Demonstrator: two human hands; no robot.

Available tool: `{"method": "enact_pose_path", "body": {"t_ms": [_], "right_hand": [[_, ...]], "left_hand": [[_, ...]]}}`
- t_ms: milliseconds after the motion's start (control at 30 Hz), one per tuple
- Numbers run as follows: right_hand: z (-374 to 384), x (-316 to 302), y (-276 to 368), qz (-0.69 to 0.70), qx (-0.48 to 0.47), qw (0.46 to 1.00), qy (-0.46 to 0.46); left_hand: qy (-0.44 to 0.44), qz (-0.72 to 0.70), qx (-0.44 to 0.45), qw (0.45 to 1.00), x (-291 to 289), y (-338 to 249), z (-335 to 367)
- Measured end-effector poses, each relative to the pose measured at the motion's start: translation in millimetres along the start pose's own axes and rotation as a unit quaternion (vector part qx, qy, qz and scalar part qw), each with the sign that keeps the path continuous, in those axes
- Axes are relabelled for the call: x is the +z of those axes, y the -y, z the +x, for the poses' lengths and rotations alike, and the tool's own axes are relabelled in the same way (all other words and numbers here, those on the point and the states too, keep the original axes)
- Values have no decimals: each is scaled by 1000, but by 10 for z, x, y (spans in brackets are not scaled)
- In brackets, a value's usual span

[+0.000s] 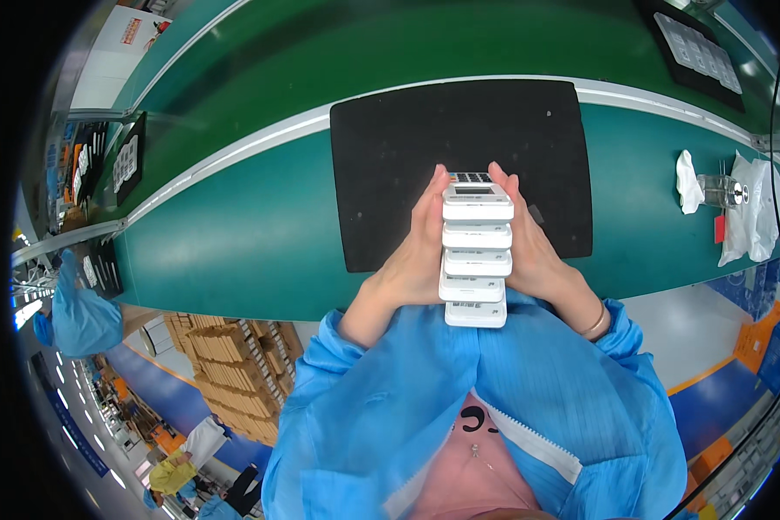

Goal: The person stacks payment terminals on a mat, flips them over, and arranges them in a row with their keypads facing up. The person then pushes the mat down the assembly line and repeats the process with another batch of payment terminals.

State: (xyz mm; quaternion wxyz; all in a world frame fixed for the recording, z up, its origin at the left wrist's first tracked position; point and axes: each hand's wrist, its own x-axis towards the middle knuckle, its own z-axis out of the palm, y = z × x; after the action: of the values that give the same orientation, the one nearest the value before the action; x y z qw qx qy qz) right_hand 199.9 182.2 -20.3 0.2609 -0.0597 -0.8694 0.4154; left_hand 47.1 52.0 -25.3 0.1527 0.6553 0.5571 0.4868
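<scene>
At near side of smooth green counter [234,251], in front of flat black rectangular mat [459,121]: five rounded white plastic devices [477,211], one stack, keypad visible on uppermost. Left grip [414,260] and right grip [536,260] face each other, stack clasped between. Step, judged: steadying stack. Next move calls for even side pressure. Count: five devices, one mat, one clear bottle with metallic cap [719,191].

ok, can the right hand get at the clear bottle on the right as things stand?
Probably not without letting go: the right hand and left hand clasp the white devices between them. The clear bottle also sits well off to the right, beside a white bag.
</scene>
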Motion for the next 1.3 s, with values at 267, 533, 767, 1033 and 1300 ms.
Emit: {"method": "enact_pose_path", "body": {"t_ms": [267, 533, 767, 1033, 1300], "right_hand": [[21, -9, 55, -20, 39, 999, -6], [19, -56, 50, -67, 12, 997, -39], [318, -537, 412, -235, 71, 969, 27], [224, -550, 207, -79, 114, 990, 26], [13, -519, -23, 32, 128, 991, 5]], "left_hand": [[9, 1, -36, 999, -29, -83, 58], [36, -73, -84, 993, -58, -87, 9], [-117, -271, -224, 929, -343, -435, 343], [-122, -295, -321, 892, -160, -100, 412], [-123, -369, -341, 856, -192, -78, 553]]}}
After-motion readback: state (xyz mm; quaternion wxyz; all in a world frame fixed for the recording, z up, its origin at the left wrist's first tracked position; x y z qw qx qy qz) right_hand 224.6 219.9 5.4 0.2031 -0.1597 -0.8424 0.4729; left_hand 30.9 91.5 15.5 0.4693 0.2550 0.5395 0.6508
